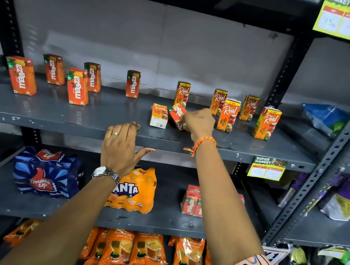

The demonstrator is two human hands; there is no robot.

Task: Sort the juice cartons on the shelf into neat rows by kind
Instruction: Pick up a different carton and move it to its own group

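On the grey shelf (pixel 80 118) several red-orange Maaza cartons (pixel 21 75) stand scattered at the left and middle. Several orange Real apple cartons (pixel 228 115) stand at the right. One Real carton (pixel 159 116) stands upside down near the shelf's middle. Right beside it my right hand (pixel 198 122) is shut on a tilted Maaza carton (pixel 177 112), held just above the shelf. My left hand (pixel 122 145), wearing a ring and a wristwatch, rests open on the shelf's front edge and holds nothing.
The shelf below carries a Thums Up pack (pixel 46 173), a Fanta pack (pixel 135 191) and more Maaza cartons (pixel 192 200). Tea sachets (pixel 147 252) lie lower down. A slotted upright (pixel 334 151) and bagged goods (pixel 326 117) stand to the right. Yellow price tags (pixel 266 168) hang on shelf edges.
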